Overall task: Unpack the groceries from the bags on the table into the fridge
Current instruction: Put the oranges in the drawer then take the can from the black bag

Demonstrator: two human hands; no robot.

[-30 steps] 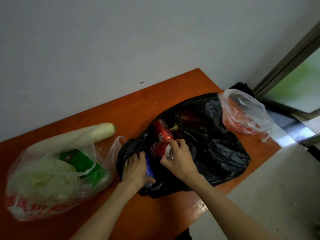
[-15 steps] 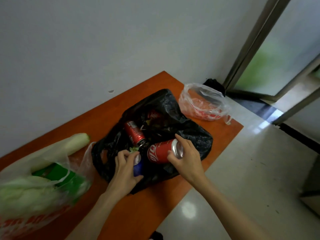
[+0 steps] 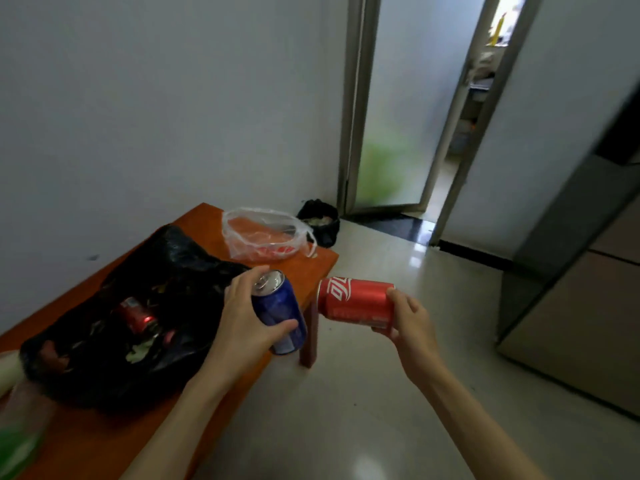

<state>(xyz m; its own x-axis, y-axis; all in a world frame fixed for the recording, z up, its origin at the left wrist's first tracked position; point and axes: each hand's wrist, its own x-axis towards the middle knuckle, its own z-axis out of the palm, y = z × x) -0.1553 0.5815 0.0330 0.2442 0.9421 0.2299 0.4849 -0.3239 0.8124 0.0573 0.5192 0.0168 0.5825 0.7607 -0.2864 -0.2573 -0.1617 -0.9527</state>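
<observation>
Two cans in hand, turning from the table toward the fridge.

My left hand [image 3: 247, 323] is wrapped round the blue can [image 3: 280, 311], tilted with its top up, over the table [image 3: 311, 268] edge; my right hand [image 3: 410, 320] grips the red can [image 3: 356, 299] on its side by the base, past the table and over the floor. The fridge [image 3: 575, 296] stands to the right, its door apparently closed. I'd carry both level and firmly, then tuck one can against the other or set it down to free fingers for the door. Another red can [image 3: 138, 318] lies in the black bag [image 3: 166, 271], so more trips remain.
</observation>
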